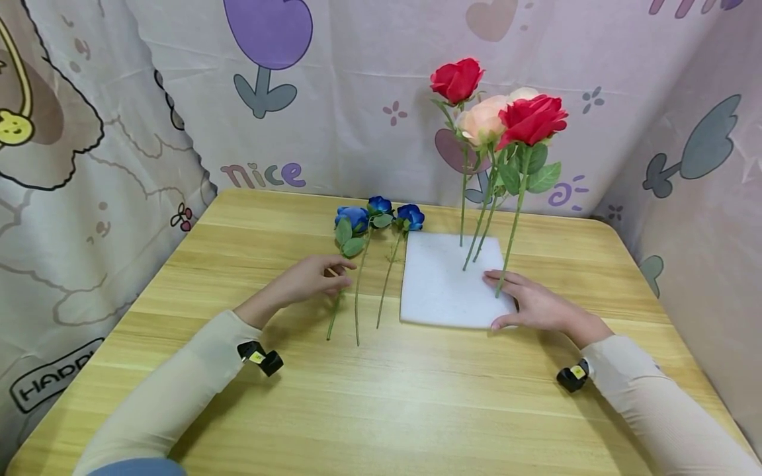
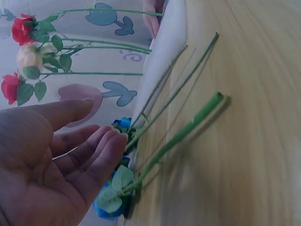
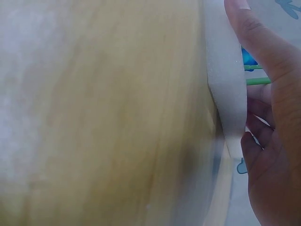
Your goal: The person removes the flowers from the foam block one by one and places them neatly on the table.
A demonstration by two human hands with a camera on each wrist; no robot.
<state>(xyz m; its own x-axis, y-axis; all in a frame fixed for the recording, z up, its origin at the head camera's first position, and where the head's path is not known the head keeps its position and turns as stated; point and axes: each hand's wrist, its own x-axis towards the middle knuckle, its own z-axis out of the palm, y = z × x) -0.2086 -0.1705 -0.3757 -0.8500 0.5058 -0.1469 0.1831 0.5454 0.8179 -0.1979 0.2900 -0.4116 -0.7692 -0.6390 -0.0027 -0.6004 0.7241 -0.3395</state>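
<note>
Three artificial blue roses lie side by side on the wooden table, the leftmost blue rose point(image 1: 352, 218) with green leaves below its bloom. Over that rose's stem point(image 2: 188, 127) hovers my left hand point(image 1: 315, 277), fingers loosely bent, thumb apart from them and nothing between. My right hand point(image 1: 536, 304) rests on the right side of a white foam board point(image 1: 443, 291), its fingers lying on the top and its thumb along the front corner. Upright in the board stand two red roses, the front red rose point(image 1: 532, 122) closest to my right fingers, with a peach rose point(image 1: 483, 120) and a whitish one behind.
The wooden table point(image 1: 357, 403) stretches toward me in front of the board. Patterned cloth point(image 1: 357, 92) hangs behind the table and on both sides. The tall blooms rise above the board, and one stem crosses in front of my right fingers.
</note>
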